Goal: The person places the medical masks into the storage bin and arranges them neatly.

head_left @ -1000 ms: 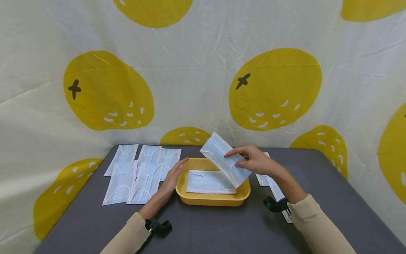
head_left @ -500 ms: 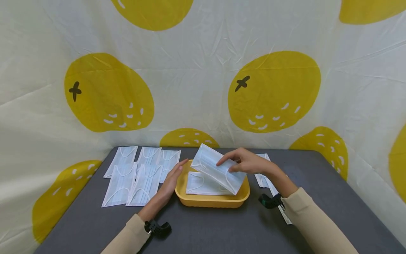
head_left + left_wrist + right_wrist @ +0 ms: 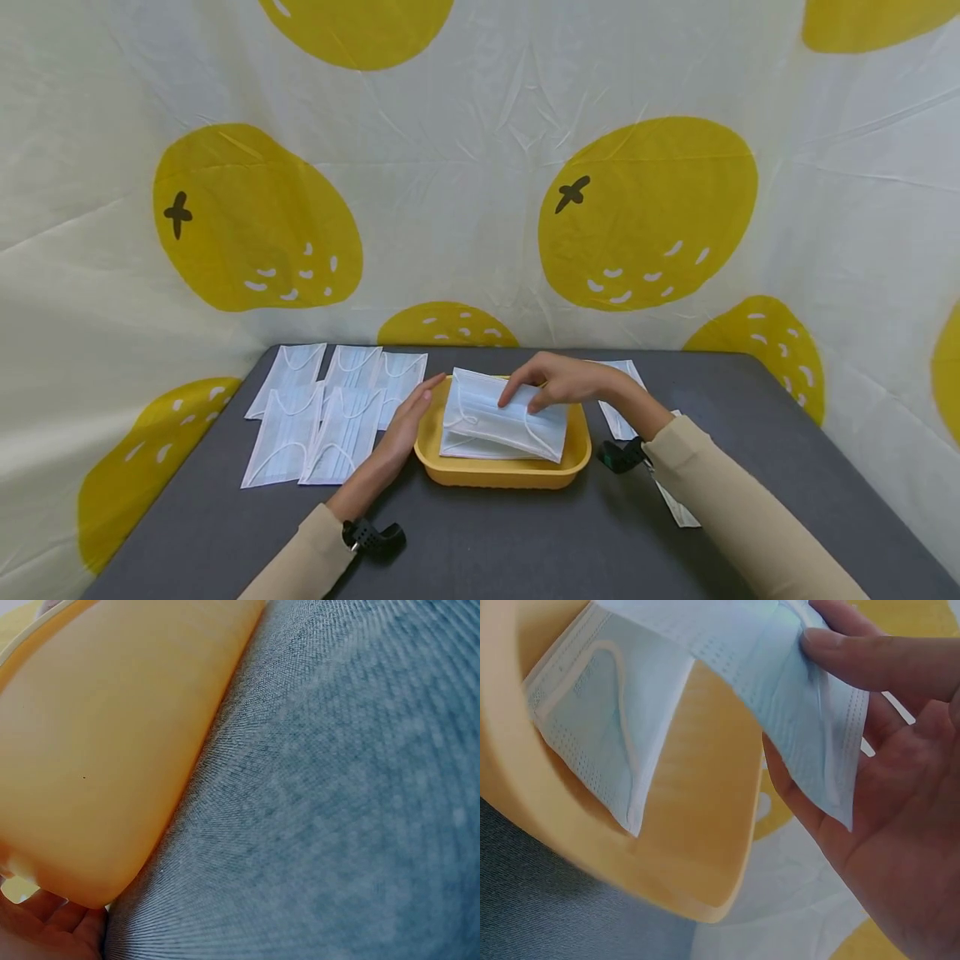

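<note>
Pale blue disposable face masks lie stacked [image 3: 604, 712] inside a yellow plastic tray [image 3: 498, 477], which stands mid-table. My right hand [image 3: 573, 381] pinches another face mask [image 3: 476, 398] between thumb and fingers, close over that stack. In the right wrist view the thumb [image 3: 855, 654] presses on the mask near its ear loop, and other fingers are behind it. Fingers extended, my left hand [image 3: 400, 429] lies along the tray's left side. The left wrist view shows its fingers [image 3: 64, 919] against the yellow wall.
To the left, several face masks [image 3: 281, 433] lie overlapping in two rows on the dark grey table [image 3: 480, 542]. More masks [image 3: 618, 421] lie on the right, partly hidden by the right forearm. A curtain with yellow fruit prints [image 3: 480, 208] hangs behind.
My right hand has lowered the face mask leftward into the tray, turning it from steeply tilted to nearly level over the stack. The left hand stays at the tray's side.
</note>
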Tool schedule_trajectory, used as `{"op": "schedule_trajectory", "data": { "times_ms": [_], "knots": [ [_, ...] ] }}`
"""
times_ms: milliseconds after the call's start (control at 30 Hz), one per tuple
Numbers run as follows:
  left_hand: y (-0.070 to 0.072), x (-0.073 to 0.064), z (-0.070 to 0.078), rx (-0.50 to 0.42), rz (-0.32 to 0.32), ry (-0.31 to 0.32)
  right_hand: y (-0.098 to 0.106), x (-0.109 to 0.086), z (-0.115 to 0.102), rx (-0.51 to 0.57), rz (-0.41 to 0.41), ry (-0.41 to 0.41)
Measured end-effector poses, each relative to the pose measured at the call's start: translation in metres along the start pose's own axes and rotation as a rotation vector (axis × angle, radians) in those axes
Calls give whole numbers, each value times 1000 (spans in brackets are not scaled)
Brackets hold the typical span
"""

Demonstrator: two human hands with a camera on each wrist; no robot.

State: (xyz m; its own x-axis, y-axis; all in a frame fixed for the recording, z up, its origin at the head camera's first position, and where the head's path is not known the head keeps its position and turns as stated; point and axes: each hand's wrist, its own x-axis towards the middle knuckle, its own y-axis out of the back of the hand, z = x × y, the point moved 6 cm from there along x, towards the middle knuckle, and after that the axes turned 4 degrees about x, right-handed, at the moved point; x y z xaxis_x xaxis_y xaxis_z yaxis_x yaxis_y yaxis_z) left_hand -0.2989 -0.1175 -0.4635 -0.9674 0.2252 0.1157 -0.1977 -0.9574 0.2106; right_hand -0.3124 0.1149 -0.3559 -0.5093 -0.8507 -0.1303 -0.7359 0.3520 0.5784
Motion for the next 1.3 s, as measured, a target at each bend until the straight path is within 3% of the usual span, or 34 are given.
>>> {"op": "schedule_trajectory", "data": {
  "times_ms": [600, 967, 1300],
  "knots": [
    [0, 0, 2, 8, -5, -2, -1, 25, 8, 14, -179, -78],
    [1, -1, 0, 9, -10, 10, -5, 32, 15, 25, -185, -145],
    [0, 0, -1, 6, -10, 2, -8, 37, 23, -76, -161, -189]
  ]
}}
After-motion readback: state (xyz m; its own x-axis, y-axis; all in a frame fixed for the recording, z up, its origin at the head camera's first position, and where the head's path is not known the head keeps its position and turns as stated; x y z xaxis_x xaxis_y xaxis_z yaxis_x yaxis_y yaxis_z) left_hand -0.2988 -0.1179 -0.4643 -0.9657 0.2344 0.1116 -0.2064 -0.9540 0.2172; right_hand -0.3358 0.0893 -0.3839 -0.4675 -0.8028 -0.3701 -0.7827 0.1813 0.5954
